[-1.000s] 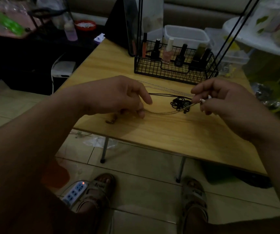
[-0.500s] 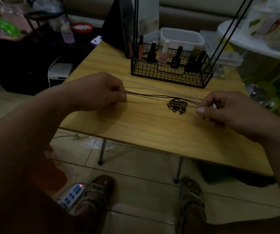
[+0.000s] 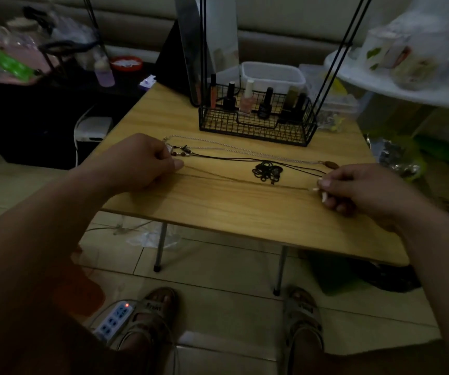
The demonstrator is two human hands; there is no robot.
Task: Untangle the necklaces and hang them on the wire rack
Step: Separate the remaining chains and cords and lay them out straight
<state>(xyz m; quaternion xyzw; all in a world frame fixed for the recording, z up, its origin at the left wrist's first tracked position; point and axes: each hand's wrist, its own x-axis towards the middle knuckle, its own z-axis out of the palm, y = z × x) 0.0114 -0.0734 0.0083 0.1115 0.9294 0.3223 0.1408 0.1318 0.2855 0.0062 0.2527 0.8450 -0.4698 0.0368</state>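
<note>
Now left hand and right hand, apart, pinch one chain beside two necklaces.

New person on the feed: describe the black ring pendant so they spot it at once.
Find the wooden table, then the black wire basket of bottles at its back. In front of it, mid-table, lies the pendant: a clump of small black rings, unlike the thin cords and chains beside it.
</note>
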